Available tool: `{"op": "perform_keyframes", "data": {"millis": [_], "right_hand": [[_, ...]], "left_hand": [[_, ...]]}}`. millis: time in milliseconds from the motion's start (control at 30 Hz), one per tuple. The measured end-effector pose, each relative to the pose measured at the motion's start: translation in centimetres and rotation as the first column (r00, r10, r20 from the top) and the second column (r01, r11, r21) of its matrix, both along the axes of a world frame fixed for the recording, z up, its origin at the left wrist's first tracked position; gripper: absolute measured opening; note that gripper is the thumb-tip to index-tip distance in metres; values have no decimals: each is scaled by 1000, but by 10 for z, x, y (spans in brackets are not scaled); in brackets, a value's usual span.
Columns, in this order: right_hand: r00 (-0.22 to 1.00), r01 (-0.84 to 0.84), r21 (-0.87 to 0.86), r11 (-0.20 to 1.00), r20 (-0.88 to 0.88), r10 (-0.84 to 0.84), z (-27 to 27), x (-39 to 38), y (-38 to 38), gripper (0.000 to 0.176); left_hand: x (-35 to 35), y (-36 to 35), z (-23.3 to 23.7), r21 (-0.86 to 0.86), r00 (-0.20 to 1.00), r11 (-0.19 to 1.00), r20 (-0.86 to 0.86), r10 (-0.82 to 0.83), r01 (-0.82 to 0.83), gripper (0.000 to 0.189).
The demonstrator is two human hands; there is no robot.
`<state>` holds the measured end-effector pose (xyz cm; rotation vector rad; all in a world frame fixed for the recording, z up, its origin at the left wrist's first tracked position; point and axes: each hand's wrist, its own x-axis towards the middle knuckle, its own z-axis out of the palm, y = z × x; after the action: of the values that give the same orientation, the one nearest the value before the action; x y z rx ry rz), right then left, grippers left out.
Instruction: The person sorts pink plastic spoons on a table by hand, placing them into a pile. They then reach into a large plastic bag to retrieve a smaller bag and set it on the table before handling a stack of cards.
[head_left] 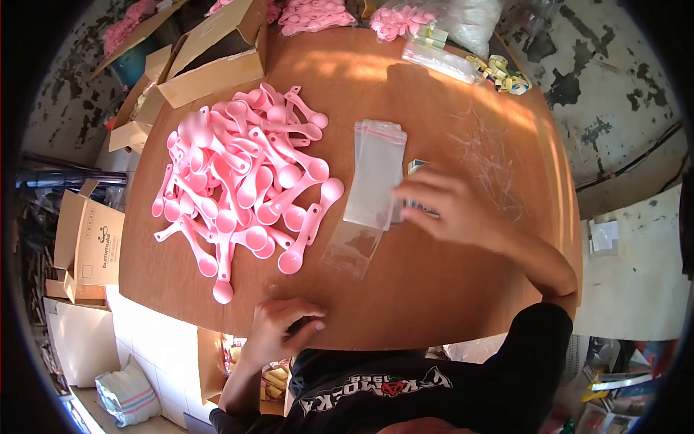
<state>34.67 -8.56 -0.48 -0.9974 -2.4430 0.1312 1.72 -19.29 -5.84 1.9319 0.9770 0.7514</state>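
A pile of pink plastic measuring spoons (246, 170), with a scoop at each end, spreads over the left half of the table. Clear plastic bags (377, 173) lie stacked at the centre, with another clear bag (352, 249) flat below them. My right hand (444, 206) is over a small stack of printed cards (416, 166) just right of the bags. Its thumb and forefinger are apart, and the hand partly hides the cards. My left hand (285, 329) rests at the table's near edge, loosely curled, thumb apart from the fingers, holding nothing.
Thin clear plastic strips (491, 163) are scattered at the right of the wooden table (463, 289). An open cardboard box (213, 61) stands at the far left. Along the back lie bagged pink spoons (314, 14), more clear bags (441, 61) and yellowish printed bundles (502, 76).
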Motion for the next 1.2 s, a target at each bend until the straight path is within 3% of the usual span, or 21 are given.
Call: {"op": "perform_keyframes", "data": {"millis": [67, 167, 233, 433, 533, 567, 633, 733, 833, 900, 967, 1000, 1067, 1133, 1200], "right_hand": [[999, -21, -49, 999, 24, 22, -18, -34, -45, 22], [996, 82, -131, 988, 48, -76, -37, -60, -74, 19], [981, 165, -196, 967, -71, -182, -54, -65, -77, 17], [982, 176, -116, 977, -50, -183, -45, -67, -74, 8], [996, 90, 52, 995, -1, -90, -37, -61, -61, 5], [996, 89, 54, 995, 2, -89, -37, -63, -62, 5], [989, 101, -108, 989, -98, -111, -36, -70, -63, 6], [982, 186, -4, 982, 20, -186, -36, -93, -74, 9], [979, 197, -123, 973, -24, -202, -50, -94, -75, 11], [984, 177, -71, 982, -6, -178, -44, -93, -76, 11], [997, 43, -425, 904, -36, -65, -8, -97, -81, 8], [998, 38, -426, 904, -37, -60, 10, -95, -81, 8], [953, -182, -584, 791, -303, -4, 47, -84, -75, 7], [946, -139, -558, 818, -320, -58, 74, -69, -58, 11], [891, -12, -646, 763, -353, -286, 78, -57, -35, 15]], "left_hand": [[-3, -1, 1, 47, 1000, 999, -4, -26, 27, 15], [-5, -4, -1, 129, 998, 990, 8, -64, 63, 15], [-7, -6, -1, 174, 998, 983, -9, -60, 61, 17], [-14, -12, -5, 142, 994, 988, 84, -67, 55, 18], [-16, -13, -5, 135, 995, 990, 84, -59, 48, 19], [-16, -13, -7, 163, 995, 985, 76, -66, 53, 19], [-17, -13, -7, 195, 995, 979, 67, -74, 59, 20], [-15, -14, -6, 161, 993, 985, 95, -71, 55, 20], [-15, -14, -7, 189, 994, 981, 84, -66, 49, 18], [-16, -14, -6, 186, 994, 982, 89, -62, 44, 18], [-17, -13, -7, 198, 995, 979, 83, -63, 46, 19], [-17, -12, -8, 206, 995, 977, 77, -69, 52, 20], [-17, -11, -7, 206, 995, 977, 66, -73, 59, 20], [-16, -10, -6, 206, 994, 976, 56, -90, 77, 20], [-15, -10, -6, 227, 995, 972, 63, -81, 65, 20]]}}
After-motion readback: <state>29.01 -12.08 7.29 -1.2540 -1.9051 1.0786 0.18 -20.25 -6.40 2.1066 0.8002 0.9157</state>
